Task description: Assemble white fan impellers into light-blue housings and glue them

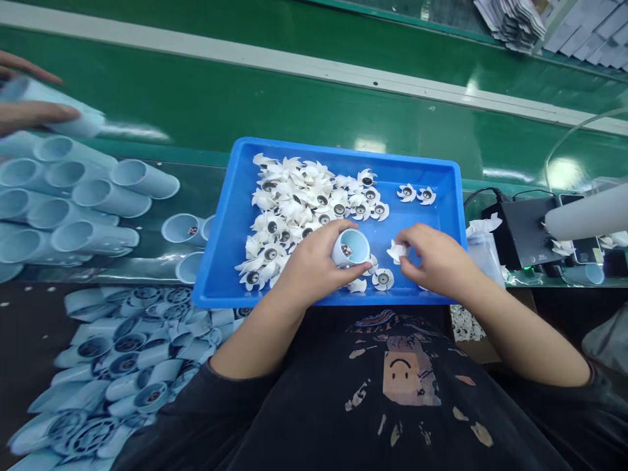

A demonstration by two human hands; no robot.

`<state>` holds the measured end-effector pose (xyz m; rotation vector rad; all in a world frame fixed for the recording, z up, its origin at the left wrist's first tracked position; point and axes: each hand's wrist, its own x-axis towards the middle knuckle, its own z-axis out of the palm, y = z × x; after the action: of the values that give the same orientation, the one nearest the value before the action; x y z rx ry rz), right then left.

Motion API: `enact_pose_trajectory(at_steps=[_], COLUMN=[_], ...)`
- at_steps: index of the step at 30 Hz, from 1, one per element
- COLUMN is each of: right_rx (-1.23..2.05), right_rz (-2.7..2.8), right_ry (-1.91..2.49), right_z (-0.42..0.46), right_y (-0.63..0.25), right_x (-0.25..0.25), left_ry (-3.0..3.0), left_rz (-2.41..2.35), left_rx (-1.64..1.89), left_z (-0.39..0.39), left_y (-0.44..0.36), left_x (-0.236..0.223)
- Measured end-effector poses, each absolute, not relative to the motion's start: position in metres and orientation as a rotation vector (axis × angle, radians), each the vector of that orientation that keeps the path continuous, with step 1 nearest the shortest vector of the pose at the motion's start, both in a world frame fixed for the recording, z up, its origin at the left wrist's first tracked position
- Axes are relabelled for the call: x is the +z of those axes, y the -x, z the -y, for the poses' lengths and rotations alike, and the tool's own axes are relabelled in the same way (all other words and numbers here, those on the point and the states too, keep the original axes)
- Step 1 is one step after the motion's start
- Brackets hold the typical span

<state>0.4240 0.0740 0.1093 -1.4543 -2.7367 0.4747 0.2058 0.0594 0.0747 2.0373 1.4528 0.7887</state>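
My left hand (314, 265) is wrapped round a light blue plastic tube (355, 246), its open end tilted up toward me. Inside the tube a small round part with red and copper tones shows. My right hand (426, 258) pinches a white fan impeller (395, 251) by its blades, a short way right of the tube. Both hands are over a blue tray (343, 149). A heap of white impellers (294, 196) fills the tray's left half, and a few loose ones (416, 194) lie farther right.
Light blue tubes (93, 196) lie stacked at left, where another person's hand (34, 114) grips one. More tube housings (127, 366) are piled below them. A black box (523, 229) with cables and a white cylinder (589, 212) stand at right. Papers (513, 23) sit at the back.
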Motion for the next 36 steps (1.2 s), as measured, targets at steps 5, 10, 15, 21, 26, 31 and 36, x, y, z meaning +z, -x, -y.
enact_pose_trajectory(at_steps=[5, 10, 15, 21, 26, 31, 36], right_rx=[0.509, 0.473, 0.521, 0.597, 0.611, 0.514, 0.278], right_rz=[2.365, 2.448, 2.335, 2.238, 2.263, 2.264, 2.25], right_ry=[1.035, 1.179, 1.085, 1.014, 1.11, 1.08, 0.981], right_z=[-0.048, -0.042, -0.05, -0.048, -0.044, -0.036, -0.03], right_y=[-0.416, -0.408, -0.411, -0.412, -0.41, -0.419, -0.426], right_x=[0.129, 0.119, 0.112, 0.11, 0.112, 0.118, 0.109], left_ry=[-2.372, -2.554, -2.63, -2.588, -2.584, -2.43, -2.386], left_rz=[-1.228, -1.17, -1.207, -1.277, -1.216, -1.248, -1.29], left_rx=[0.819, 0.852, 1.083, 1.183, 1.161, 1.09, 1.089], left_z=[-0.052, -0.046, -0.041, -0.036, -0.036, -0.036, -0.039], left_y=[-0.218, -0.232, -0.235, -0.237, -0.241, -0.238, -0.237], left_x=[0.079, 0.085, 0.081, 0.081, 0.082, 0.08, 0.077])
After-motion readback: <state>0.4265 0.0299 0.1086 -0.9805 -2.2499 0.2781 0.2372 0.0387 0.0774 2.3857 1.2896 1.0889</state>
